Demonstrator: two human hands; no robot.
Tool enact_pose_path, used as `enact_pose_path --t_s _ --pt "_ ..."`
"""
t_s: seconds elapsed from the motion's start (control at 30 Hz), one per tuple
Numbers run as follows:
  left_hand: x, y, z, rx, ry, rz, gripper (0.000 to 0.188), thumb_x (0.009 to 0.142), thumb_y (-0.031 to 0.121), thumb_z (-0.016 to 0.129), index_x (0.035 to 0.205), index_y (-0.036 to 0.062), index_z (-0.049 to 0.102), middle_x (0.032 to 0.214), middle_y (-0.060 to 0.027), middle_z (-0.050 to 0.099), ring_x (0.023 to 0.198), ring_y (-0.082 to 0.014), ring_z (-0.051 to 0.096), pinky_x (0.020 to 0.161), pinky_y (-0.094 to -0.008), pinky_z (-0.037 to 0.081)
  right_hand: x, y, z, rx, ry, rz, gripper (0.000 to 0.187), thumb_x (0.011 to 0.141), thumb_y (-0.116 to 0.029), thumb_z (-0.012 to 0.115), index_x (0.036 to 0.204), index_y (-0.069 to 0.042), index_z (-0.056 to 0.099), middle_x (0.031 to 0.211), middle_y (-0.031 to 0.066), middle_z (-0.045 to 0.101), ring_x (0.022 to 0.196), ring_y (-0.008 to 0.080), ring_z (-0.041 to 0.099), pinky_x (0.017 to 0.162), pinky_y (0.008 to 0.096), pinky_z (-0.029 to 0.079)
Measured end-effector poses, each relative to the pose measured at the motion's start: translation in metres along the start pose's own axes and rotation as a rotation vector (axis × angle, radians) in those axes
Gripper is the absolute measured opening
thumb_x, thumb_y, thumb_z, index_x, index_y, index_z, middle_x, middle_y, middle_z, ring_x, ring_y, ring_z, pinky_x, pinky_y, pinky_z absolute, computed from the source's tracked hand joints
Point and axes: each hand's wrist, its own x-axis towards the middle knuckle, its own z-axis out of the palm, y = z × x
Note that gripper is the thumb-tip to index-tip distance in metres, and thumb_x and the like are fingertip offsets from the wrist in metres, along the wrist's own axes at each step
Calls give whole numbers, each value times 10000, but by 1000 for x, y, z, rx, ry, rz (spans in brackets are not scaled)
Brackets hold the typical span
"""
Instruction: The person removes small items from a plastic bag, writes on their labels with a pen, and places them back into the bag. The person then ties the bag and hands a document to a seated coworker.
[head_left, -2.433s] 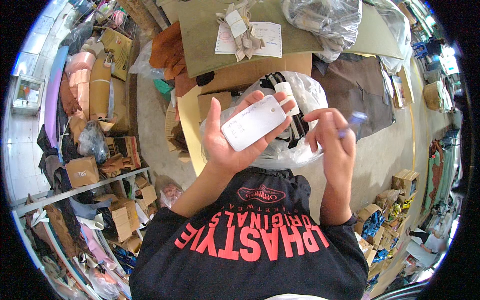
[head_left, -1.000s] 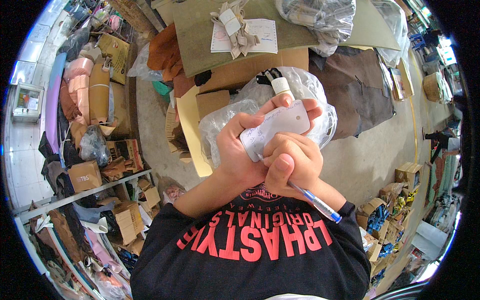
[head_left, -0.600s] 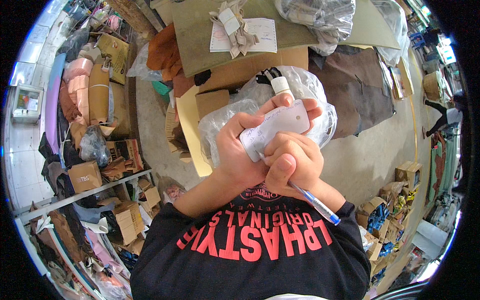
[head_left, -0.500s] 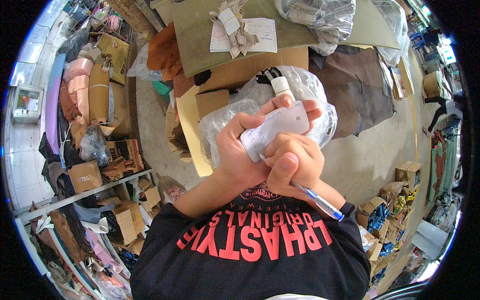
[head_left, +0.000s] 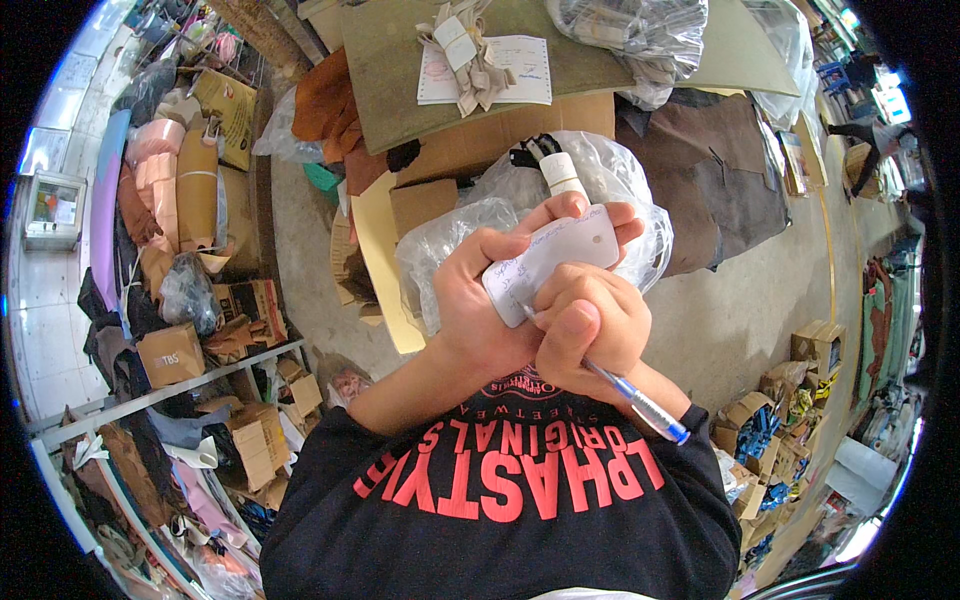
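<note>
In front of my chest, my left hand (head_left: 470,295) holds a white card tag (head_left: 540,268) with rounded corners, a small hole and handwriting in blue ink. A ballpoint pen (head_left: 648,408) is gripped in my right hand (head_left: 598,318); its blue end points down towards my shirt. The writing tip is mostly hidden by the fingers, close to the tag's lower edge. Just beyond my left fingertips is a bundle of black strips (head_left: 530,150) with a white paper band (head_left: 563,174). I cannot tell whether those fingers touch it. Clear plastic bags (head_left: 640,190) lie behind.
A green-topped table (head_left: 385,100) ahead carries a beige strip bundle (head_left: 478,75) on a printed sheet (head_left: 535,75) and a plastic-wrapped pack (head_left: 640,35). Dark leather sheets (head_left: 700,185) lie to the right. A metal rack (head_left: 170,390) with boxes stands left. Another person (head_left: 880,140) is far right.
My right hand and the pen have shifted very slightly right along the tag; both grips stay the same. The person in the far right background has moved further away.
</note>
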Motion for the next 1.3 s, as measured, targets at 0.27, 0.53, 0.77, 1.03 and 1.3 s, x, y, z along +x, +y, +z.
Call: enact_pose_path --t_s 0.27,0.53,0.77,1.03,1.3 --pt "0 -2 2 -20 -49 17 477 846 319 446 1251 76 515 1477 -280 495 1450 -414 416 1201 -514 347 2 2 -3 -23 -10 -20 416 1101 -231 402 727 -65 475 630 70 578 495 222 579 485 328 461" --pt "0 0 4 -35 -34 7 468 860 327 453 1259 93 517 1481 -268 491 1442 -402 421 1188 -516 357 1 2 1 38 18 -17 266 990 -55 488 725 -49 464 637 97 457 519 297 521 494 403 433" --pt "-1 0 4 -49 13 0 496 832 319 490 1266 84 535 1496 -296 481 1463 -452 379 1214 -547 306 1 4 2 25 42 -11 283 1006 -61 471 723 -47 465 633 98 473 513 300 529 500 398 441" --pt "0 1 -2 7 -12 1 490 859 324 473 1282 80 521 1488 -284 488 1429 -405 441 1219 -513 305 1 5 2 33 50 26 291 1022 -78 464 733 -42 465 634 96 472 517 307 532 501 401 443" --pt "1 -1 -3 -51 -44 4 508 848 296 469 1302 74 517 1528 -294 456 1449 -428 412 1239 -529 262 0 3 -4 54 100 104 481 1128 -283 365 719 -69 497 596 52 569 480 187 548 476 311 419"
